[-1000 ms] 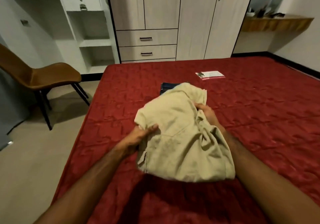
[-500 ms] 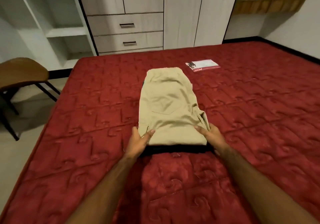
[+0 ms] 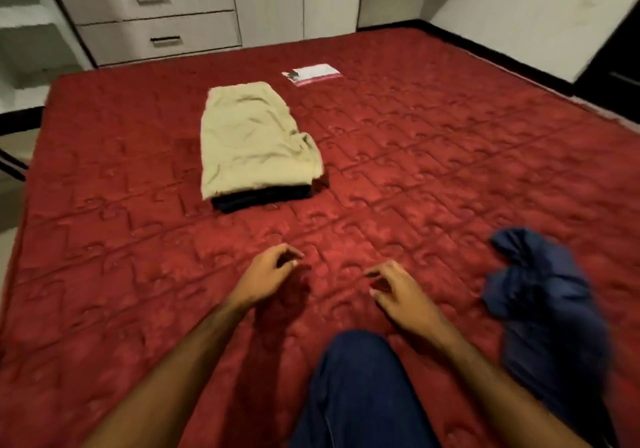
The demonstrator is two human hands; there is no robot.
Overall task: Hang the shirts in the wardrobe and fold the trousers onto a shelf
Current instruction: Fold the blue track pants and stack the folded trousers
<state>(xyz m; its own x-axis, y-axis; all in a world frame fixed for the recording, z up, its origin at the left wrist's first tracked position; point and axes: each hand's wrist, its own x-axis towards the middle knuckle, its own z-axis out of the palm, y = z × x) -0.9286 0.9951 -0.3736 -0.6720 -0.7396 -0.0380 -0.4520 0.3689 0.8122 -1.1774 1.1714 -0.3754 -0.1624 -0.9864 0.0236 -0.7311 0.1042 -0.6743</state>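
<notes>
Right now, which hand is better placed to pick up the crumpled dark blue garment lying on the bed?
The right hand, probably. The dark blue garment lies on the red mattress just beyond it on the right side. The left hand would have to cross over. Both hands hover with loosely curled fingers, holding nothing.

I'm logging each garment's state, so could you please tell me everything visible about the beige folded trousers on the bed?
The beige folded trousers look like light cotton, folded into a rough rectangle with creases and a bunched near-right corner. They lie flat on top of a dark folded garment, whose edge shows along the near side, on the red quilted mattress. Neither hand touches them: the left hand and right hand hover nearer the camera, holding nothing. Blur hides finer details.
</notes>
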